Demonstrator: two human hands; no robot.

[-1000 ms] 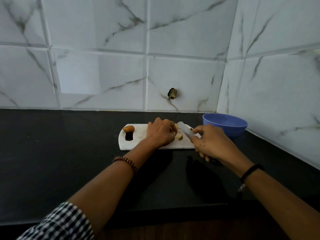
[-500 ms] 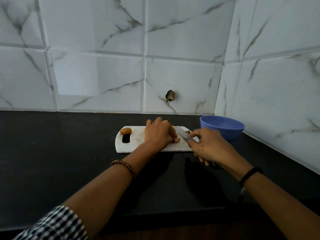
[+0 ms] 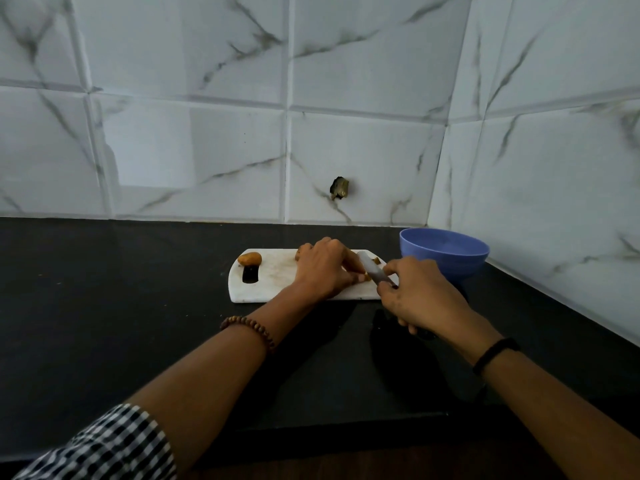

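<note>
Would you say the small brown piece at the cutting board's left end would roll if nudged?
The brown piece looks rounded and oblong, so it may rock or roll. It lies loose near the edge of the cutting board, so a push might slide it off.

You have dim, soft light: the marble-tiled wall [image 3: 207, 150] glows palely, the black counter [image 3: 104, 306] loses detail, your right hand [image 3: 420, 297] drops a dark shadow just beneath it, and tile lines bow at the edges.
</note>
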